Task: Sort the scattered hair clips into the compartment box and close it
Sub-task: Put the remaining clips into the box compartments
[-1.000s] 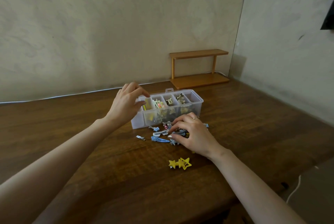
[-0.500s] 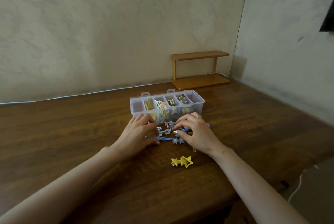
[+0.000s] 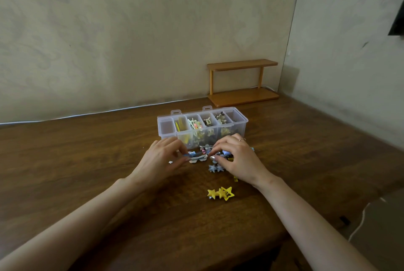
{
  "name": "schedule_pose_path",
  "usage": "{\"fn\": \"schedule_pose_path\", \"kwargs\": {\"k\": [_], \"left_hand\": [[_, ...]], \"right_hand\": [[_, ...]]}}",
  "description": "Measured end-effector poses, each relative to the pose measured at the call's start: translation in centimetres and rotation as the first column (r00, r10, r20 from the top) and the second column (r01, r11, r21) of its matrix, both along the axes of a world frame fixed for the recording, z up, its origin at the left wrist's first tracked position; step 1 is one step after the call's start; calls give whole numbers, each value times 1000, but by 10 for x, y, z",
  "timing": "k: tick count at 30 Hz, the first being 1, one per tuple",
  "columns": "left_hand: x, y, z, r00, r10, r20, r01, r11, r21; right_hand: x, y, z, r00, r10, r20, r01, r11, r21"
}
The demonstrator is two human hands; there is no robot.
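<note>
Step in hand: picking from the heap. My left hand [image 3: 162,158] pinches a slim blue hair clip [image 3: 193,154] at the left edge of the heap of mixed small hair clips [image 3: 202,157]. The heap lies on the dark wooden surface [image 3: 87,161], just in front of the clear plastic compartment box [image 3: 167,131]. My right hand [image 3: 236,158] is curled over the heap's right side; whether it grips anything, I cannot tell. The box stands open, its middle compartments part-filled. A yellow double-star clip [image 3: 220,193] lies apart, nearer me. Next move, in my judgement: lift the blue clip free without dragging its neighbours, then place it in a matching compartment.
</note>
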State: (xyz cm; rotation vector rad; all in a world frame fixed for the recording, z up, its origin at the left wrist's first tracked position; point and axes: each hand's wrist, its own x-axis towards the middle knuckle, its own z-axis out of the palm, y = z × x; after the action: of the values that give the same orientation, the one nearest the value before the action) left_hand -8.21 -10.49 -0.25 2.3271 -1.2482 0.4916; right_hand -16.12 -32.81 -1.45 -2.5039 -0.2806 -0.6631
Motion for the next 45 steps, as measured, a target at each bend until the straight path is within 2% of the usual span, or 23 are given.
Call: {"fn": "schedule_pose_path", "kwargs": {"k": [5,10,13,16,23,27,33,38,41,45], "left_hand": [[1,-2,16,998,62,0,-61,980,-189],[32,-6,40,980,190,56,-168,947,-275],[55,-12,51,966,257,20,-245,939,-242],[72,-21,56,953,302,-28,-303,942,-146],[81,-34,60,945,313,-98,-314,949,12],[79,-34,57,935,355,-6,-354,933,56],[68,-25,57,925,368,98,-360,929,-89],[44,-15,49,936,296,190,-264,949,-174],[21,-15,34,949,216,230,-196,975,-109],[4,-16,8,967,151,205,-162,986,38]], "right_hand": [[0,0,0,1000,0,-7,0,1000,-13],[1,-1,-1,1000,-2,-4,2,1000,-3],[1,-1,-1,1000,1,-4,-1,1000,5],[0,-2,0,1000,1,-7,-1,1000,5],[1,-1,0,1000,14,8,-14,1000,0],[1,-1,0,1000,18,22,-18,1000,4],[2,-1,-1,1000,16,27,-16,1000,-1],[3,-1,-2,1000,-1,26,1,1000,-16],[4,-1,-3,1000,-11,24,12,999,-41],[3,1,-3,1000,-20,23,22,998,-66]]}}
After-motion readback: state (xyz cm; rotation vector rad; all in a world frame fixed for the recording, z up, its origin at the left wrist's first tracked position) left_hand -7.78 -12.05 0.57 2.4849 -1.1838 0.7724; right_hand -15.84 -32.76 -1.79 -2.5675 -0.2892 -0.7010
